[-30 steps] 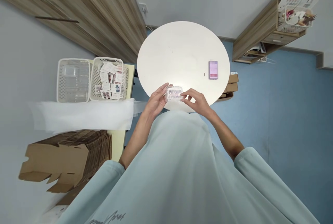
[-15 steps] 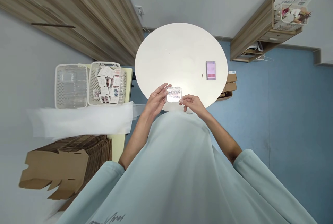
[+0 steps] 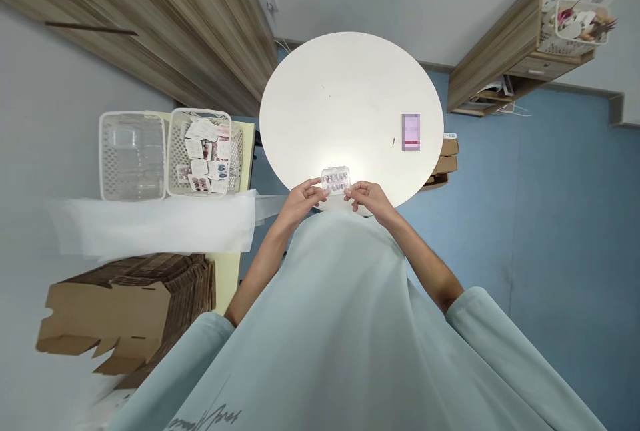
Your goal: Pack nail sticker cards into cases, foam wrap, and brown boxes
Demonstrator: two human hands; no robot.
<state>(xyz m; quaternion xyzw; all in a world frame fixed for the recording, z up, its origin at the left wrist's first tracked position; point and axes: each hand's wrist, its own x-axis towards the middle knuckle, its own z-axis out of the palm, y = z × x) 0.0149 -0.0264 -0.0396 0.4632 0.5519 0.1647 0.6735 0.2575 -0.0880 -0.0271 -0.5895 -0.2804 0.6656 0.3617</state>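
Note:
Between my two hands, at the near edge of the white oval table point(image 3: 350, 84), is a small clear plastic case point(image 3: 337, 180) with two rows of shiny oval pieces that look like press-on nails. My left hand point(image 3: 300, 201) pinches its left side, the thumb at the lower left corner. At the lower right corner, my right hand point(image 3: 371, 199) grips the case between thumb and forefinger. A pixelated purple rectangular thing point(image 3: 411, 132) lies on the right of the table.
On a side table to the left stand a white basket of carded items point(image 3: 200, 151) and a basket of clear plastic cases point(image 3: 133, 157). White sheeting point(image 3: 155, 224) and stacked folded cardboard boxes point(image 3: 110, 311) lie nearer. Brown cartons point(image 3: 447, 164) stand beyond the right table edge.
My left fingers have come down from the case's upper left corner to its left side, thumb lower. The glare on the case has gone, so the pieces inside show. The view has shifted slightly.

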